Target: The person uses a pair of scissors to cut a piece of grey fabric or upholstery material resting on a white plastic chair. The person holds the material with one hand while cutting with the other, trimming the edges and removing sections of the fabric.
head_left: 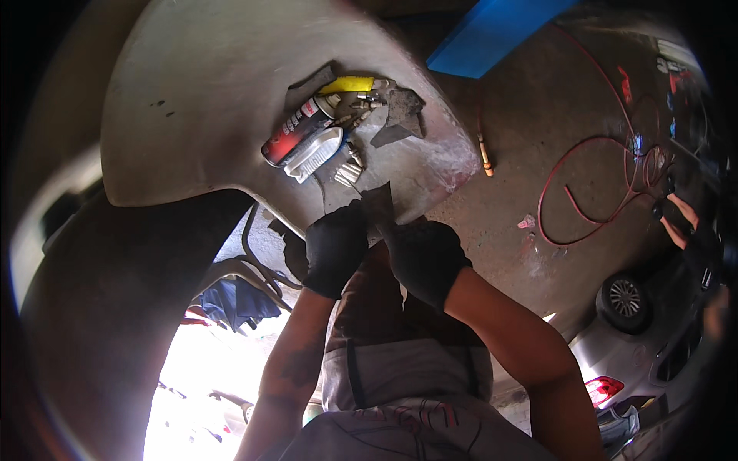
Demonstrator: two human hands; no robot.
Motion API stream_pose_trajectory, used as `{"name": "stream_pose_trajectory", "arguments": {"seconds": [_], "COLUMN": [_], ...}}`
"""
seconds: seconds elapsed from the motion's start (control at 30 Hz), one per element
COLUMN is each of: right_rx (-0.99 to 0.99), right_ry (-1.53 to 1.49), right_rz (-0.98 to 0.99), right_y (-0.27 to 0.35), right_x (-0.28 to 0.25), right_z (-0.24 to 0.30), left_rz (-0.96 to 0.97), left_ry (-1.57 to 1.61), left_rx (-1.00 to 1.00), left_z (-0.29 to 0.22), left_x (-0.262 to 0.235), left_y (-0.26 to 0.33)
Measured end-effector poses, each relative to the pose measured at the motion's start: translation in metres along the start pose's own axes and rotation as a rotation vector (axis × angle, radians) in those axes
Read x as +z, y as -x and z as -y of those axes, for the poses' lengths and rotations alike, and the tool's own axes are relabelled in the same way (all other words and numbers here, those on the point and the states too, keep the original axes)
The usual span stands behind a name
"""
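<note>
Both of my hands wear black gloves and are close together at the near edge of a large curved panel [196, 77]. Between them a dark piece of sandpaper [377, 204] stands up. My left hand [336, 250] pinches it from the left, and my right hand [427, 257] grips it from the right, fingers curled. Just beyond them on the panel lie a red and black spray can [296, 132], a white brush [314, 155], several spark plugs [354, 154], a yellow strip [348, 84] and crumpled grey sandpaper [403, 114].
A red hose [544, 192] loops over the floor at right, with an orange-tipped tool [486, 157] nearer. A blue beam [496, 34] juts in at the top. A silver car with a wheel [624, 302] stands lower right, and another person's arms [679, 223] show at the right edge.
</note>
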State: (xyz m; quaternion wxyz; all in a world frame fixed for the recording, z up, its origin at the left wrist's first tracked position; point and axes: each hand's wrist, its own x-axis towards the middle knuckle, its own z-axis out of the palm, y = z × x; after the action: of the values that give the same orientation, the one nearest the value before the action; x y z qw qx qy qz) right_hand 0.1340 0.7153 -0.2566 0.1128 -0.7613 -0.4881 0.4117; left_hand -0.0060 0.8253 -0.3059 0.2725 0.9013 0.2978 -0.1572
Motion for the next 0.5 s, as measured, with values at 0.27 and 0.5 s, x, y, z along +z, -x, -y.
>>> {"name": "stream_pose_trajectory", "arguments": {"seconds": [0.27, 0.5], "right_rx": [-0.051, 0.002], "right_ry": [-0.031, 0.018], "right_rz": [0.141, 0.134], "right_y": [-0.013, 0.042], "right_x": [0.002, -0.018], "right_z": [-0.014, -0.006], "left_rz": [-0.029, 0.045], "left_ry": [0.043, 0.114], "left_rx": [-0.047, -0.075], "left_z": [0.002, -0.011], "left_x": [0.003, -0.012], "left_y": [0.007, 0.0]}}
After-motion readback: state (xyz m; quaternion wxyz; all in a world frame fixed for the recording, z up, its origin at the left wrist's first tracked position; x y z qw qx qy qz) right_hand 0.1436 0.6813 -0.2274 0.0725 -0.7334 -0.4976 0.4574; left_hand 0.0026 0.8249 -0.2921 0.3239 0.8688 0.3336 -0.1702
